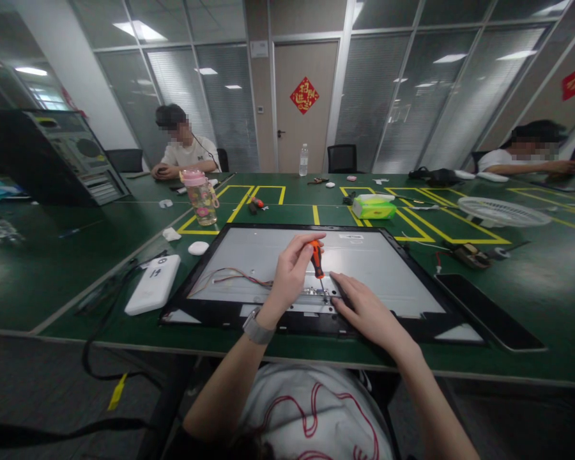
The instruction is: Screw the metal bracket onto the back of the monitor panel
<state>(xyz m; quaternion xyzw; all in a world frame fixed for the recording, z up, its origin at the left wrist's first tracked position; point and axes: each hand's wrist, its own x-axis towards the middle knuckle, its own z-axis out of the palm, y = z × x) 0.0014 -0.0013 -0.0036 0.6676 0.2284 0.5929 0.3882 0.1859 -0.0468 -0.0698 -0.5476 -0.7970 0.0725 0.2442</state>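
An orange-and-black screwdriver (317, 259) stands almost upright in my left hand (291, 271), with my fingers around the top of its handle. Its tip reaches down to a small metal bracket (320, 292) near the lower edge of a flat display panel (263, 249). The panel lies on the table, its grey metal back facing up inside a black frame. My right hand (367, 310) rests on the panel just right of the screwdriver, fingers stretched out. Thin coloured wires (239, 275) run left from the bracket. Any screw under the tip is too small to make out.
A white power bank (153, 285) and pink-lidded bottle (200, 198) are at the left. On the right lie a black phone-like slab (489, 312), a green packet (374, 207) and a white fan grille (503, 211). Two people (186, 150) sit across the green table (287, 198).
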